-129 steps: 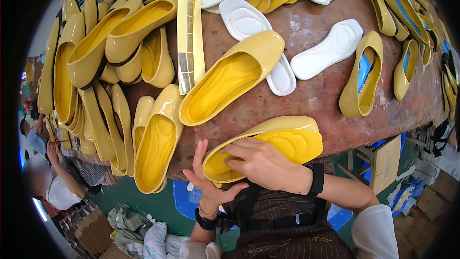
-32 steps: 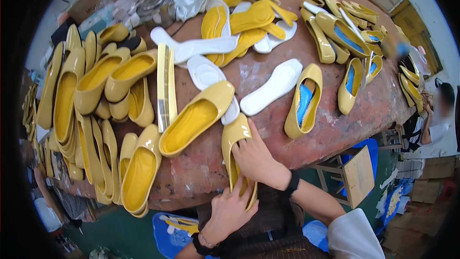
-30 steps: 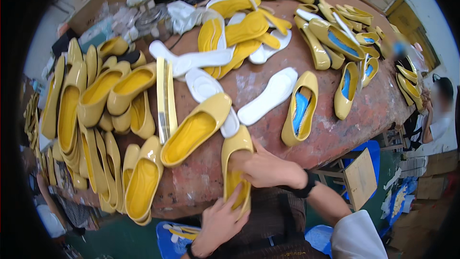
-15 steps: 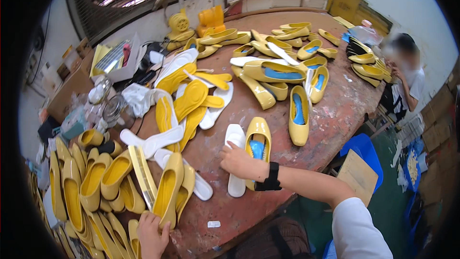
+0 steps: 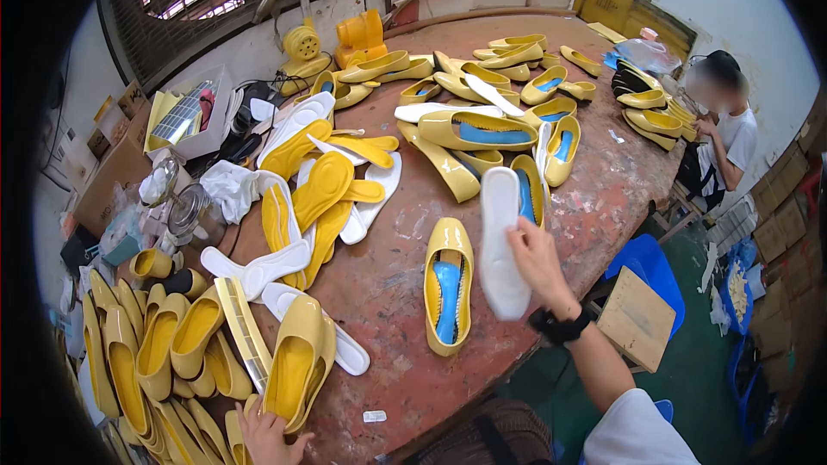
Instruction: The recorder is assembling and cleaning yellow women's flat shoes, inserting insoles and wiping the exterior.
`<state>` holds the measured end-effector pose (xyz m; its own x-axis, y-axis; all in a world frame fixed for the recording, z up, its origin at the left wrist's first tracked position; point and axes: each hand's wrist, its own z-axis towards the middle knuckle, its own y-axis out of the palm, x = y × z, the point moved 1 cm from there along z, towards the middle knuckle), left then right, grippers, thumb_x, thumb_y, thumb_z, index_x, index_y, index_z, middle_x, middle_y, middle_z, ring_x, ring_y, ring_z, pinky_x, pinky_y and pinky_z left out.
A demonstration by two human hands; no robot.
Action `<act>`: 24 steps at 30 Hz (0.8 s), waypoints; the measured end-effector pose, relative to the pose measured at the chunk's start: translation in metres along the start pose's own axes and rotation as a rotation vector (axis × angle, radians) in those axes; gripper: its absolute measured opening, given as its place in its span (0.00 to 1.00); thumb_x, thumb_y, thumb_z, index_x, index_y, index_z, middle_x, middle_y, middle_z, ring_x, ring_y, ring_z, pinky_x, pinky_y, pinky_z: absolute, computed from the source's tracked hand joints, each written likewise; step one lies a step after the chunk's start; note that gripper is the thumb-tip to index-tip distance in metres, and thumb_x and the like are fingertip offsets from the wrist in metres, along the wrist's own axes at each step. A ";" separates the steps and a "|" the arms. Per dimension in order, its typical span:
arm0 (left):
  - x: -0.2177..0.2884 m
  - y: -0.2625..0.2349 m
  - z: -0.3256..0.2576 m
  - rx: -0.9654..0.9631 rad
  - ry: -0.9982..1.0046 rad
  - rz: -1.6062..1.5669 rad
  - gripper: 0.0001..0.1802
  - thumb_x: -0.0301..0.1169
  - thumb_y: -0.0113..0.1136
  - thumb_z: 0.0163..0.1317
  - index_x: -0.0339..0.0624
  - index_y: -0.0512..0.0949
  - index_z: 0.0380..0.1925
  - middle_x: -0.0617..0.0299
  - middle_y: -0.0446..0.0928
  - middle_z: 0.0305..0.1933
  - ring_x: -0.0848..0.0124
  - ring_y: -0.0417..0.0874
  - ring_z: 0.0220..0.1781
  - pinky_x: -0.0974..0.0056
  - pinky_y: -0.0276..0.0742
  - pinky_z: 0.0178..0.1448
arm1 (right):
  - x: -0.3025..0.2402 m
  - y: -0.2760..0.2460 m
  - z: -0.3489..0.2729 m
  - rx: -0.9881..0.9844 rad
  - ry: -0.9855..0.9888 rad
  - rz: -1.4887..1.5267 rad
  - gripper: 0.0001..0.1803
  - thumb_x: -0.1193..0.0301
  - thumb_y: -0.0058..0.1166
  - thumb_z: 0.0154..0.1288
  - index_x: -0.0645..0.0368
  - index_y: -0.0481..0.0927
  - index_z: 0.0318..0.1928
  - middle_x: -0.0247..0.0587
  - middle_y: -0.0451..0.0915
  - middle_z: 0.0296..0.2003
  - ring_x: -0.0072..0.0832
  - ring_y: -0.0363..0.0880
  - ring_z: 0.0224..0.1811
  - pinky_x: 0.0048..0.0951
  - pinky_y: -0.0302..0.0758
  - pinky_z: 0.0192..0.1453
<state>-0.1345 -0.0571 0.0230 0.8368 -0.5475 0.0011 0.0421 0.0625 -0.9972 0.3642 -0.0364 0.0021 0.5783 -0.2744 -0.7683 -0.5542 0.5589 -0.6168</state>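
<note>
My right hand (image 5: 536,260) grips a white insole (image 5: 498,241) by its edge and holds it above the table, partly hiding a yellow shoe lined in blue. To the left of that insole stands a single glossy yellow shoe (image 5: 449,288), its blue and brown inside showing and its toe pointing away from me. At the lower left, my left hand (image 5: 269,435) has its fingers at the heel of a yellow shoe (image 5: 293,370) with a yellow lining. This shoe leans against another one beside it.
A heap of yellow shoes (image 5: 142,353) fills the near left. White and yellow insoles (image 5: 323,189) lie mid-table, with more yellow shoes (image 5: 474,131) beyond. Glass jars (image 5: 196,213) and a white box (image 5: 194,116) stand left. A person (image 5: 728,133) sits at the far right.
My right hand has lifted the white insole off the table and carried it rightward past the single shoe. My left hand remains at the heel of the near shoe. The view has shifted slightly.
</note>
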 end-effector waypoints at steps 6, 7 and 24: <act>0.112 0.003 0.044 0.453 0.170 -0.316 0.19 0.43 0.75 0.51 0.45 0.83 0.38 0.52 0.82 0.40 0.53 0.83 0.46 0.51 0.78 0.49 | 0.065 0.005 0.024 -0.008 -0.127 -0.283 0.11 0.67 0.52 0.68 0.63 0.74 0.35 0.59 0.78 0.34 0.59 0.79 0.40 0.55 0.74 0.44; 0.143 0.012 0.055 0.271 0.219 -0.455 0.23 0.38 0.71 0.53 0.37 0.81 0.47 0.49 0.76 0.54 0.50 0.74 0.62 0.45 0.71 0.62 | 0.064 0.007 0.021 -0.030 -0.133 -0.285 0.11 0.67 0.52 0.68 0.63 0.74 0.35 0.59 0.78 0.34 0.59 0.79 0.40 0.55 0.74 0.44; 0.150 0.057 0.198 0.293 0.415 -0.187 0.22 0.24 0.70 0.44 0.51 0.82 0.44 0.53 0.58 0.77 0.45 0.48 0.81 0.32 0.47 0.78 | -0.004 -0.044 -0.081 -0.406 -0.399 -0.017 0.07 0.78 0.52 0.65 0.60 0.75 0.44 0.47 0.80 0.45 0.45 0.81 0.38 0.34 0.81 0.39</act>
<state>0.1014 0.0298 -0.0186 0.5173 -0.8514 0.0874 0.3697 0.1301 -0.9200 0.3379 -0.1230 0.0180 0.7265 0.0801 -0.6825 -0.6833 0.1894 -0.7051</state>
